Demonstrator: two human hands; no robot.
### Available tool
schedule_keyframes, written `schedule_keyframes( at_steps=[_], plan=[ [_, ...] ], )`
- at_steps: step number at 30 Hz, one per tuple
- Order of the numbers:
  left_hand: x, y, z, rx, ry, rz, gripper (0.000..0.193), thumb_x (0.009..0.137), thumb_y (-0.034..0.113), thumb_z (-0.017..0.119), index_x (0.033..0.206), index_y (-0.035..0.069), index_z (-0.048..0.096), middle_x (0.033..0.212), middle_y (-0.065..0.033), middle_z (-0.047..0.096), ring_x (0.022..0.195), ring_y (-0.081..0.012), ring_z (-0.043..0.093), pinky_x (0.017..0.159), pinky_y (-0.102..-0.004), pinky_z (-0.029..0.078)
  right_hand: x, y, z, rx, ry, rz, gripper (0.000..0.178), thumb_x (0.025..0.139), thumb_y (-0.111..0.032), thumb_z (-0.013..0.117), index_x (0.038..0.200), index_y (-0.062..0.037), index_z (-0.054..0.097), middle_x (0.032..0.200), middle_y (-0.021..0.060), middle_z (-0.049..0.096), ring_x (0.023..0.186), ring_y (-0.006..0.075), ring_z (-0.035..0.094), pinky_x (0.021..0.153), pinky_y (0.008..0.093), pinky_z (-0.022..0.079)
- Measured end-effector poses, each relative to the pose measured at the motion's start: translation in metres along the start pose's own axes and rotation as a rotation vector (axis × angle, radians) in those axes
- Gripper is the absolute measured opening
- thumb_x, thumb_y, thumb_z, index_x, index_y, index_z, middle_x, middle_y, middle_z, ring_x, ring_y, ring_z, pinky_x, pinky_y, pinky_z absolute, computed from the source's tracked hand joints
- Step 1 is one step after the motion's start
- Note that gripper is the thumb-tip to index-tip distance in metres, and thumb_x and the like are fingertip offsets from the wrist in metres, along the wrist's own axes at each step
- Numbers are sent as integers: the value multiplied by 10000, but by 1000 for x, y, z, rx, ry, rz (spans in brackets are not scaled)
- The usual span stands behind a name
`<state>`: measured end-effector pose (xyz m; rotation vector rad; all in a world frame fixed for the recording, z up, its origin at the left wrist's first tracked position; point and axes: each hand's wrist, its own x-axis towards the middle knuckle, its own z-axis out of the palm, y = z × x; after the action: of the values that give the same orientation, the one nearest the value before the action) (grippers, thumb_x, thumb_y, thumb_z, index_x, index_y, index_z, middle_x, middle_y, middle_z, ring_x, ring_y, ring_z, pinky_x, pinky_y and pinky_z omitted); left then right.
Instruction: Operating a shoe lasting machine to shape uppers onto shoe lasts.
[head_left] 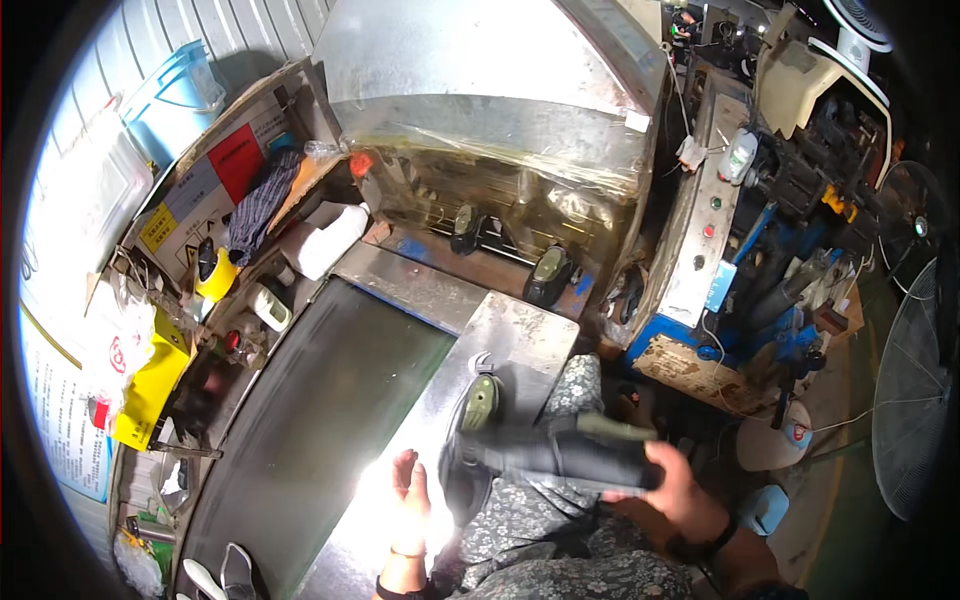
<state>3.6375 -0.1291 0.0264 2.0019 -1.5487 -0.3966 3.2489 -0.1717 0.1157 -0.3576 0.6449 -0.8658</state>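
My right hand [688,503] grips one end of a long dark shoe [570,458], smeared by motion, with an olive strip along its upper edge. It is held level across my lap, over my flower-patterned clothing. My left hand [410,500] is raised above the bright metal ledge, holding nothing, its fingers apart and slightly curled. Ahead of it, an olive-and-black shoe [482,402] lies on the ledge; its nearer end is partly hidden behind the held shoe.
A dark conveyor belt [330,390] runs along my left. Two dark shoes [465,230] [548,277] stand at the opening of a metal-hooded machine [480,90]. Pale shoes [236,572] sit at the belt's near end. A control box [690,220] and fan [912,390] are on the right.
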Motion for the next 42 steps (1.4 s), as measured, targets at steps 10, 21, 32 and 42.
schedule_keyframes(
  at_steps=[10,21,32,42],
  plan=[
    [42,58,72,-142,-11,100,789,710,393,781,1335,51,441,1083,-243,654,968,-415,648,834,-456,529,305,-3,25,-882,304,-824,519,880,-174,707,1336,-7,523,1065,74,655,900,149,586,821,304,492],
    [31,177,44,-1463,-583,-155,872,908,140,691,1538,-12,108,1436,-173,430,1284,-251,455,1103,-371,339,27,-7,32,126,48,-10,804,785,-25,661,1502,-165,325,1293,146,546,1036,259,618,830,446,569],
    [-22,101,43,-240,-726,306,361,950,160,601,1267,-11,584,1168,-180,682,1086,-288,656,952,-366,501,-116,-310,-133,-1544,1281,-1199,796,569,-216,790,1336,-134,594,1487,259,391,1299,320,500,1021,353,439],
    [-21,102,57,-54,-681,317,362,954,298,586,1240,81,633,1125,-188,685,1029,-354,660,907,-427,511,-159,-377,-134,-1857,1285,-551,892,495,-232,852,1348,-226,592,1503,245,374,1249,352,532,1002,355,451]
  ],
)
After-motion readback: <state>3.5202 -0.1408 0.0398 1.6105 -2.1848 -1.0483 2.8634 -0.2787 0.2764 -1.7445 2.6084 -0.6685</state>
